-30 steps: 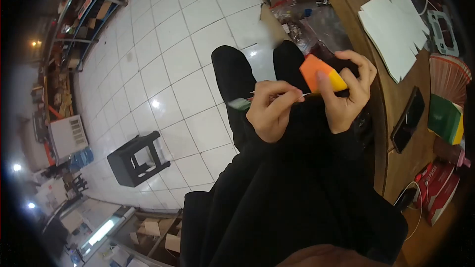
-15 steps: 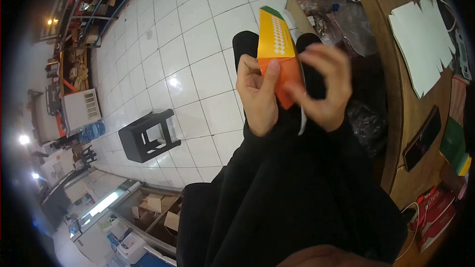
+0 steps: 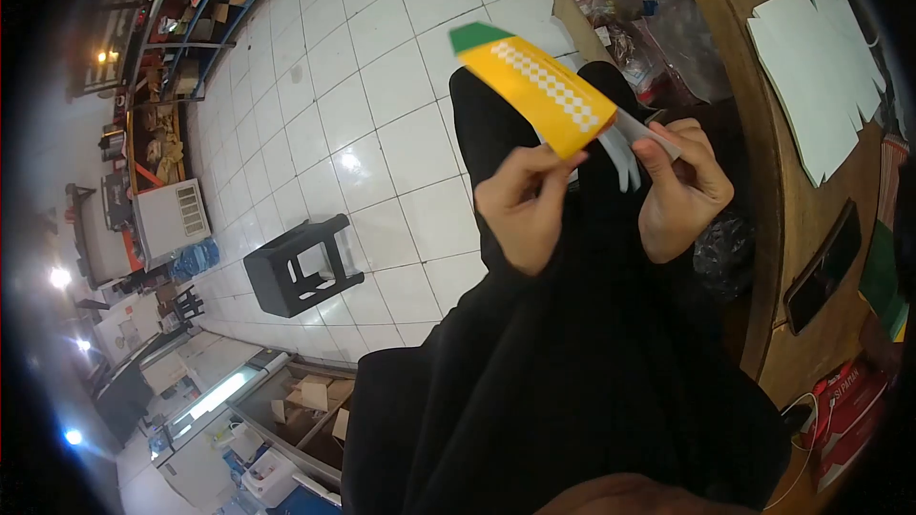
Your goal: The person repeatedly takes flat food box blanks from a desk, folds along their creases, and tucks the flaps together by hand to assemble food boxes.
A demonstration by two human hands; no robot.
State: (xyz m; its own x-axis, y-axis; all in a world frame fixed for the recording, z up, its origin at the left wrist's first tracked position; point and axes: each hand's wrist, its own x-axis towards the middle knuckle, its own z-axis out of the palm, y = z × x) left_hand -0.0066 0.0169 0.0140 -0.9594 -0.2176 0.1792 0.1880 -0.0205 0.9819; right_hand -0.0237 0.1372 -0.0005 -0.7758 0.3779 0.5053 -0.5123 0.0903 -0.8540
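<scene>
A folded cardboard box (image 3: 534, 86), yellow with a green end and a row of white diamonds, is held above my lap. My left hand (image 3: 525, 208) pinches its lower near corner between thumb and fingers. On the other side, my right hand (image 3: 685, 186) has thumb and fingers closed on a pale flap that sticks out from the box's right end. Other white flaps hang beneath the box, between the two hands. The box tilts, its green end pointing up and left.
At right, a wooden desk (image 3: 763, 257) carries white cut card sheets (image 3: 816, 76), a phone (image 3: 823, 267) and red boxes (image 3: 849, 420). Plastic bags (image 3: 682, 48) lie beside the desk. A black stool (image 3: 301, 265) lies on the tiled floor. Shelves (image 3: 205, 19) stand far left.
The box has turned, its green end swinging left and its orange panel going out of sight. My right hand has moved right and down and closed on a pale flap.
</scene>
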